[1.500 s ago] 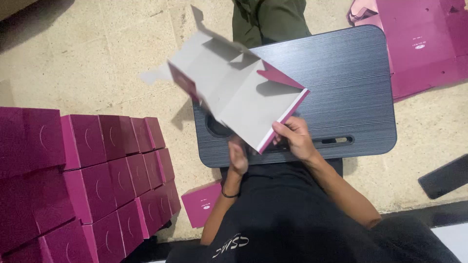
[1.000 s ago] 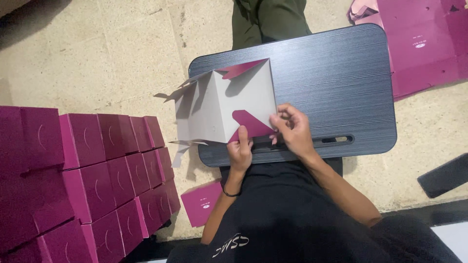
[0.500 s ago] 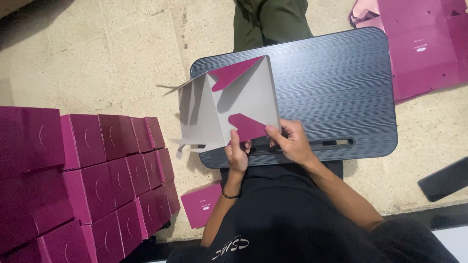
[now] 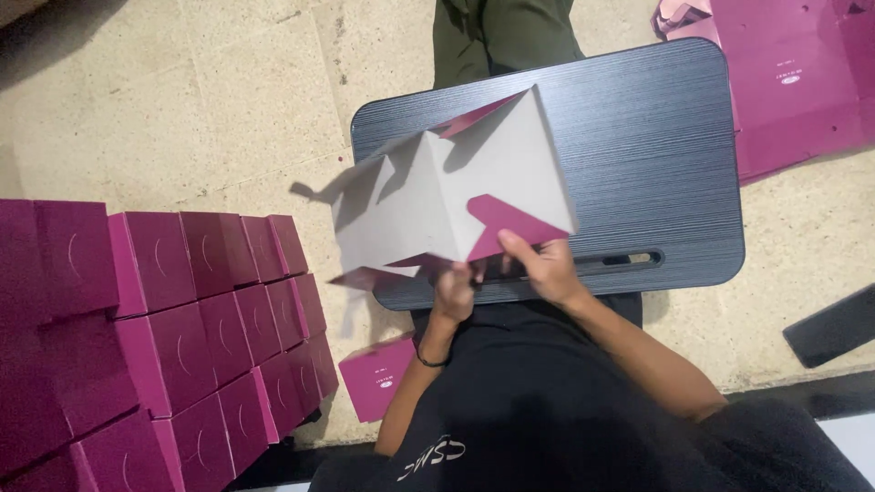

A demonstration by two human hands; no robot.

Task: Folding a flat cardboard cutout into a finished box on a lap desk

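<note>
Both hands hold a half-folded cardboard box blank (image 4: 447, 196), grey on its inner side and magenta on its outer side, above the near edge of a dark lap table (image 4: 638, 137). My left hand (image 4: 453, 292) grips the blank's lower edge. To its right, my right hand (image 4: 542, 269) pinches a magenta flap at the lower right corner. Several flaps stick out to the left, some blurred.
Rows of finished magenta boxes (image 4: 182, 310) fill the floor at the left. A flat magenta piece (image 4: 378, 375) lies by my left elbow. More flat magenta blanks (image 4: 784, 82) lie at the top right. A person's dark green trouser legs (image 4: 506, 36) are beyond the table. A black object (image 4: 834, 326) lies at the right.
The blank has gone from an open flat sheet held up at an angle to a partly folded shape. Both hands have shifted along its lower edge and flaps have turned inward.
</note>
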